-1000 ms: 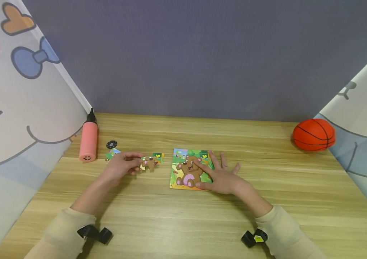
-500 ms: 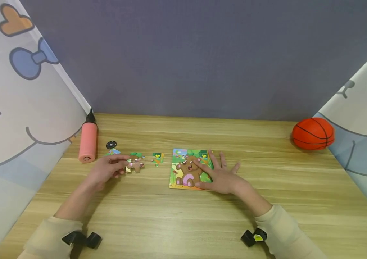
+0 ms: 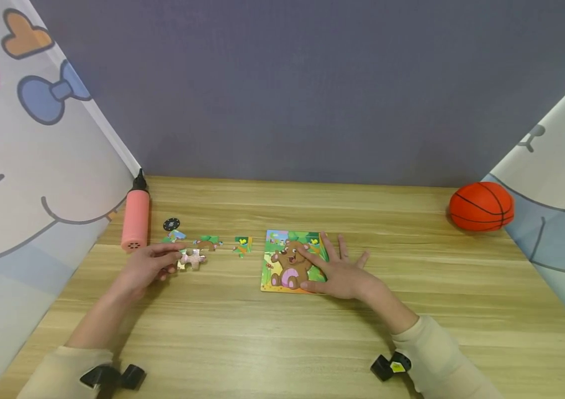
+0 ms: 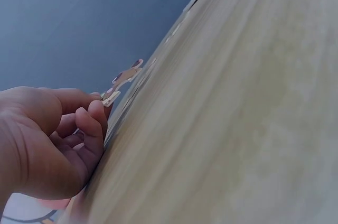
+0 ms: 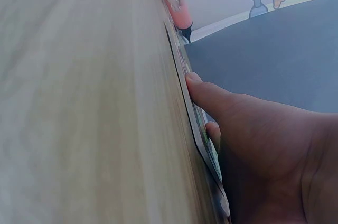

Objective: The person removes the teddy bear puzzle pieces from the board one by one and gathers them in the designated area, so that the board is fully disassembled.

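Note:
My left hand (image 3: 142, 270) pinches a jigsaw piece (image 3: 194, 259) by its left end, between thumb and fingers. In the left wrist view, that jigsaw piece (image 4: 127, 75) is tilted and sticks out past the fingertips, above the tabletop. Spread fingers of my right hand (image 3: 344, 275) rest on the right side of a square bear puzzle (image 3: 289, 265), hiding part of it. From the right wrist view, the thumb of the right hand (image 5: 253, 145) presses on the puzzle's face. Behind the held piece lie a brown-and-green piece (image 3: 206, 243) and a piece with a yellow figure (image 3: 242, 244).
A blue-and-green piece (image 3: 176, 235) lies by the left fingers, with a black round chip (image 3: 171, 224) behind it. A pink pump (image 3: 136, 220) with a black nozzle lies at the left. A red toy basketball (image 3: 482, 206) sits at the far right, near the grey back wall (image 3: 292, 94).
My left hand has moved left with the jigsaw piece, away from the bear puzzle, uncovering the brown-and-green piece. The right hand stays in place on the puzzle.

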A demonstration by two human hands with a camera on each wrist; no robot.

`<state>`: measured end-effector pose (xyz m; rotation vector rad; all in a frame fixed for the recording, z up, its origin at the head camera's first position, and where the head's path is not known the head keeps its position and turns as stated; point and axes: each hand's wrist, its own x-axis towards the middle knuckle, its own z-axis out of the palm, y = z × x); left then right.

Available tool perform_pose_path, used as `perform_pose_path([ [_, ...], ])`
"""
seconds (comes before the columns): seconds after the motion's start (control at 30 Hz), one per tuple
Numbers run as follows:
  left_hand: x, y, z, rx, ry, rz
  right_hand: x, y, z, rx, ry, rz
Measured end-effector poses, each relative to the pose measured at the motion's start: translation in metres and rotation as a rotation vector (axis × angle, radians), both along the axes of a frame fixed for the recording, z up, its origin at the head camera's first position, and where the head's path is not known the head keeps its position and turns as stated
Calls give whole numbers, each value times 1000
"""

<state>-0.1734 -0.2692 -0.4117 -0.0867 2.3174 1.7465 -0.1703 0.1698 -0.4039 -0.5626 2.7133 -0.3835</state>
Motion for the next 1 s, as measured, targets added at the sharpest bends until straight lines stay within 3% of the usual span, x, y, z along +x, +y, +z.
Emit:
perform_pose_path([
  [0.23, 4, -13, -2, -3, 20, 29, 1, 1, -1, 0, 8, -4],
  [0.6, 10, -27, -1, -136, 30, 76, 1, 0, 0, -5, 8, -2],
  [1.0, 11, -36, -2, -144, 21, 98, 2, -1, 1, 10, 7, -1],
])
